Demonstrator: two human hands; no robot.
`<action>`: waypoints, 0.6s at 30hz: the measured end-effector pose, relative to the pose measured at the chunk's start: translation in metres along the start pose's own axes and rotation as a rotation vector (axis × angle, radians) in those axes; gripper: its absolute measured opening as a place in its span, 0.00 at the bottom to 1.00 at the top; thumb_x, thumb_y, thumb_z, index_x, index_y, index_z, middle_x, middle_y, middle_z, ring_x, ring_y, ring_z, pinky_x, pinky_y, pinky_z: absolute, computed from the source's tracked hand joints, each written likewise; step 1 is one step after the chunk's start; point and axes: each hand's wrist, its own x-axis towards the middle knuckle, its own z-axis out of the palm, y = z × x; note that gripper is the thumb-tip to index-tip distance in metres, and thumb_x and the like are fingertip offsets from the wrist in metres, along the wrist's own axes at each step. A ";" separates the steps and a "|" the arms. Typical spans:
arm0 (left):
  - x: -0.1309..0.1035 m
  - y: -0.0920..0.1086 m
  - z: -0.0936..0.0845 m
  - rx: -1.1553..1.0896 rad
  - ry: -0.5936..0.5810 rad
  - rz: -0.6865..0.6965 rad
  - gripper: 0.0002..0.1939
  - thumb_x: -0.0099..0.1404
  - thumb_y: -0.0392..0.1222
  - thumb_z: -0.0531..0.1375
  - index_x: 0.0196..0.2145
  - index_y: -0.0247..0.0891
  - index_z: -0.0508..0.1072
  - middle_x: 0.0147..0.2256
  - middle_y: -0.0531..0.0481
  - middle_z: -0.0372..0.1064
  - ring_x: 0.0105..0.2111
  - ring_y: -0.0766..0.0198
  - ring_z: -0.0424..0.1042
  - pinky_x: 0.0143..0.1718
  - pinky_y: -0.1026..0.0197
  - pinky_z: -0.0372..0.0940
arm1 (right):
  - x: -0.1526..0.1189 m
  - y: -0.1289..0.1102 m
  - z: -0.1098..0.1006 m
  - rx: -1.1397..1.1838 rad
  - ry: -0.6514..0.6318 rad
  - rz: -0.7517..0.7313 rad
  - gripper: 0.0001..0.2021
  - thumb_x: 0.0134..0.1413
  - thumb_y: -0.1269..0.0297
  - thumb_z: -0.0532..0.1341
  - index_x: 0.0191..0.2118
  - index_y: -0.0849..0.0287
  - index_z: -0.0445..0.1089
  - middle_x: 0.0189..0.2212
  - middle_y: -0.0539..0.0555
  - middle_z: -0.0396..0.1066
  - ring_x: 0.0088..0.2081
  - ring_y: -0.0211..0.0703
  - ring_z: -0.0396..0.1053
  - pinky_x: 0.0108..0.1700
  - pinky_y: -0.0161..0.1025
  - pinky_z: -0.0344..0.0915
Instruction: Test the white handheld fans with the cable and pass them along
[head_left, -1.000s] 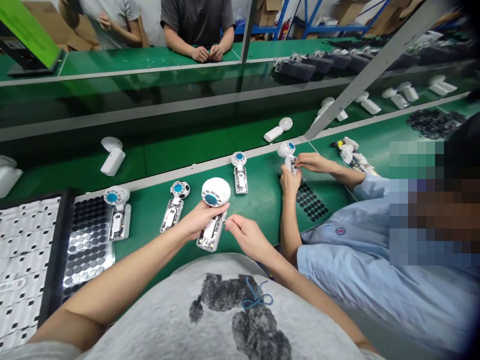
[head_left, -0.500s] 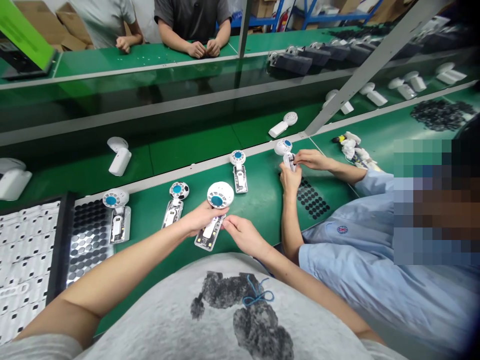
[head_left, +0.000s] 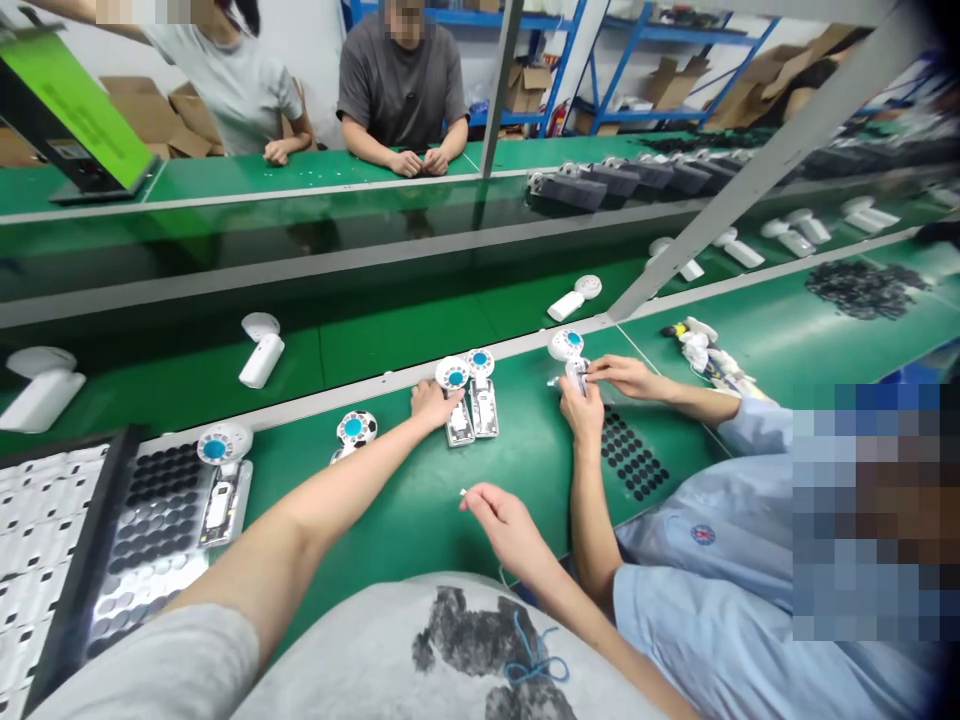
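Note:
My left hand [head_left: 431,403] reaches forward, its fingers closed on a white device with a round, blue-centred head [head_left: 453,374] and a clear rectangular body. That device stands close beside a similar one [head_left: 484,408] near the bench's rail. Nearer to me, my right hand [head_left: 504,515] pinches a tiny white piece [head_left: 463,492] between thumb and forefinger. Partly behind my left arm is a device with a black-and-white patterned head [head_left: 356,428]. Another device [head_left: 225,490] lies at the left on a sheet of black round pads [head_left: 154,530].
On the right a co-worker's hands [head_left: 589,390] hold a similar device above a sheet of black dots [head_left: 634,455]. White units [head_left: 262,350] lie along the sunken green channel beyond the rail. A slanted metal post [head_left: 705,190] crosses the view. Two people sit across.
My left hand has carried the device forward, away from me, to beside the other one. My right hand has come away from it, with a tiny white piece showing at its fingertips. The view has tilted up.

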 end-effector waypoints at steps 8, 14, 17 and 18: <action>0.002 -0.018 -0.027 0.006 -0.110 0.143 0.31 0.36 0.48 0.68 0.40 0.35 0.68 0.43 0.41 0.65 0.47 0.49 0.60 0.48 0.55 0.56 | 0.002 0.012 0.010 -0.023 -0.019 0.022 0.16 0.55 0.54 0.48 0.27 0.57 0.65 0.27 0.52 0.68 0.32 0.46 0.65 0.36 0.41 0.61; 0.035 -0.032 -0.118 -0.044 0.151 0.129 0.30 0.45 0.46 0.65 0.44 0.32 0.63 0.46 0.39 0.60 0.46 0.53 0.61 0.45 0.56 0.57 | 0.070 -0.010 -0.041 -0.265 -0.072 -0.293 0.28 0.60 0.63 0.35 0.23 0.57 0.70 0.24 0.52 0.70 0.32 0.32 0.67 0.35 0.35 0.62; 0.065 -0.050 -0.178 -0.080 0.548 -0.094 0.28 0.47 0.44 0.64 0.43 0.30 0.58 0.51 0.34 0.50 0.55 0.44 0.44 0.51 0.51 0.48 | 0.128 -0.025 -0.075 -0.307 -0.059 -0.383 0.21 0.58 0.68 0.43 0.26 0.61 0.71 0.32 0.55 0.71 0.42 0.32 0.65 0.45 0.34 0.61; 0.074 -0.058 -0.193 -0.130 0.632 -0.186 0.27 0.47 0.43 0.64 0.41 0.29 0.58 0.51 0.34 0.50 0.56 0.42 0.40 0.51 0.50 0.47 | 0.139 -0.026 -0.078 -0.319 -0.047 -0.396 0.17 0.57 0.68 0.46 0.29 0.61 0.72 0.33 0.54 0.72 0.42 0.34 0.65 0.45 0.36 0.62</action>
